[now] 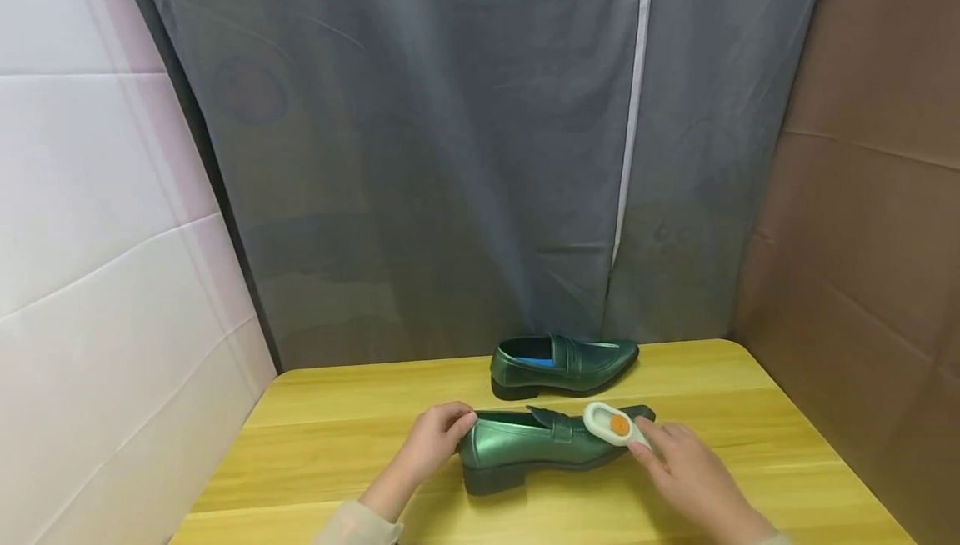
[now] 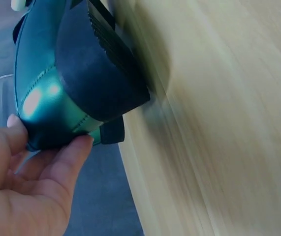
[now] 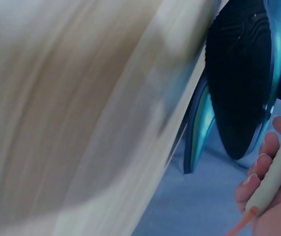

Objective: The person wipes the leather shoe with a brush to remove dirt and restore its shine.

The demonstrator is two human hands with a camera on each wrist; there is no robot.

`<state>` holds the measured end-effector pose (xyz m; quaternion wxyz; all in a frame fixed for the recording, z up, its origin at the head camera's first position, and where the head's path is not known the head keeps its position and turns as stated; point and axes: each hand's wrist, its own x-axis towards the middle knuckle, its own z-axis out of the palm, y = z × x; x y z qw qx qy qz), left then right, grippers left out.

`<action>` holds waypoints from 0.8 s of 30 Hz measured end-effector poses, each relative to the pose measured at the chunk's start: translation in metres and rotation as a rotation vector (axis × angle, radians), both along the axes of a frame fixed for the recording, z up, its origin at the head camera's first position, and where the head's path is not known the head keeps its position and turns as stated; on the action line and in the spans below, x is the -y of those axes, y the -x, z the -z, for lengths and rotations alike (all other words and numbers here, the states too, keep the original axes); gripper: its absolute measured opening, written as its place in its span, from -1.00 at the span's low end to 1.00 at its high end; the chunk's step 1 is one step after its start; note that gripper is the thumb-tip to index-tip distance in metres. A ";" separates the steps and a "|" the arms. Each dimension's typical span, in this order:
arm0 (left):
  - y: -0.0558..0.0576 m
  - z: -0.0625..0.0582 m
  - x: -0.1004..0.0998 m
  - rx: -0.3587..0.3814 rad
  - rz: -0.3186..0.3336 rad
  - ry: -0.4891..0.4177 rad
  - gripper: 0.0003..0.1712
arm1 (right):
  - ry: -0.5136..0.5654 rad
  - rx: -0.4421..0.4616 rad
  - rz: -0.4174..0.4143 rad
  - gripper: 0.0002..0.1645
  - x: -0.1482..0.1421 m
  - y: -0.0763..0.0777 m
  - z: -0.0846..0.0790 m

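Note:
My left hand [image 1: 438,437] pinches the back of a shiny green loafer [image 1: 513,443] at its heel collar, thumb on one side and fingers on the other. The dark block heel [image 2: 101,73] shows close over the table in the left wrist view, and the black sole [image 3: 241,73] faces the right wrist camera. My right hand [image 1: 690,474] grips the pale handle of a brush-like tool [image 1: 598,420], which has an oval head and an orange round spot. That head lies over the loafer's toe end; its underside is hidden.
A matching green loafer [image 1: 596,368] with a blue insole stands behind, toe to the right. The yellow wood-grain table [image 1: 315,437] ends at a grey curtain [image 1: 450,153]. A white cloth wall [image 1: 112,278] is at the left, a brown one [image 1: 855,278] at the right.

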<state>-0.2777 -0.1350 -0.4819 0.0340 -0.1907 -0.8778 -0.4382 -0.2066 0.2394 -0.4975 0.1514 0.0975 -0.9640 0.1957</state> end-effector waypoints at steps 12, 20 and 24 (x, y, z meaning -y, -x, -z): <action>-0.010 0.002 -0.003 -0.117 -0.001 0.097 -0.82 | 0.018 0.025 0.016 -0.39 -0.012 -0.008 0.008; -0.010 0.003 -0.008 -0.167 -0.037 0.079 -0.85 | 0.096 0.036 0.023 -0.35 -0.016 -0.007 0.017; -0.008 0.006 -0.011 -0.199 -0.080 0.062 -0.87 | 0.083 0.049 0.017 -0.34 -0.016 -0.005 0.019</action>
